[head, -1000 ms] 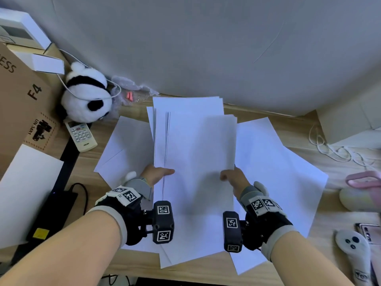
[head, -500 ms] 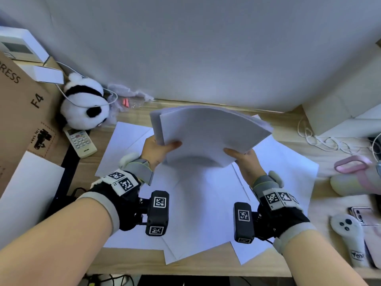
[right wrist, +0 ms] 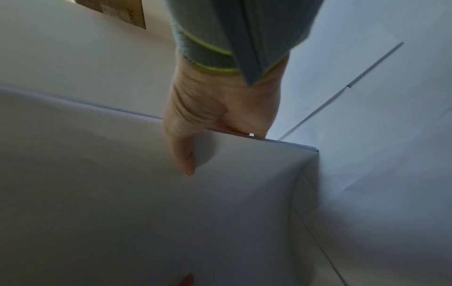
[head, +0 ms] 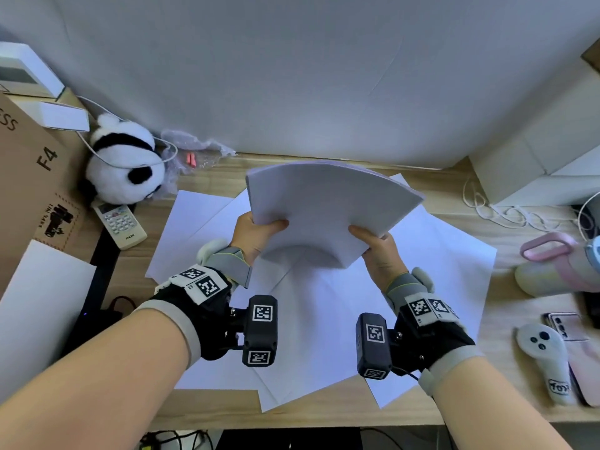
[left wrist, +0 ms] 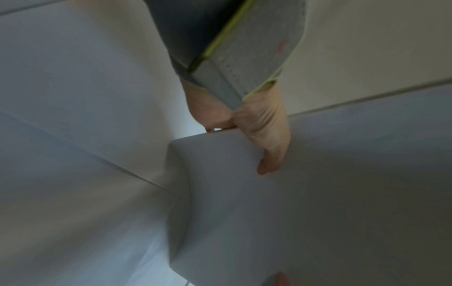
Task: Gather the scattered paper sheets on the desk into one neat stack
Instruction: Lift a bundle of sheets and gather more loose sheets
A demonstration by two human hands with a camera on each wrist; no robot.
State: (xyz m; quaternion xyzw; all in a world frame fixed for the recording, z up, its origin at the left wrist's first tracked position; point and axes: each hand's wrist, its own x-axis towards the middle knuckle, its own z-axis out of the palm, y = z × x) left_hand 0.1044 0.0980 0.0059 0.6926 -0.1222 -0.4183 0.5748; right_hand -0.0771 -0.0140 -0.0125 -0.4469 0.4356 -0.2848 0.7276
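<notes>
A bundle of white paper sheets [head: 328, 203] is held above the desk, sagging in an arch between my hands. My left hand [head: 256, 232] pinches its near left corner, thumb on top and fingers underneath. My right hand [head: 376, 245] pinches the near right corner the same way. In the left wrist view my left hand [left wrist: 264, 139] has its thumb lying on the bundle [left wrist: 318, 203]. The right wrist view shows my right hand [right wrist: 195, 135] with its thumb on the bundle [right wrist: 146, 203]. Several loose sheets [head: 324, 336] lie fanned out flat on the wooden desk [head: 526, 401] below.
A panda plush [head: 123, 167], a remote [head: 121, 224] and a cardboard box [head: 32, 177] stand at the left. At the right lie a pink-handled object [head: 558, 267], a white controller [head: 548, 362], a phone [head: 571, 329] and white cables [head: 500, 209]. A white wall [head: 292, 76] runs behind.
The bundle, flat and upright before me a second ago, has tipped away and now bows in an arch, lifted clear of the loose sheets. Both hands keep their grip.
</notes>
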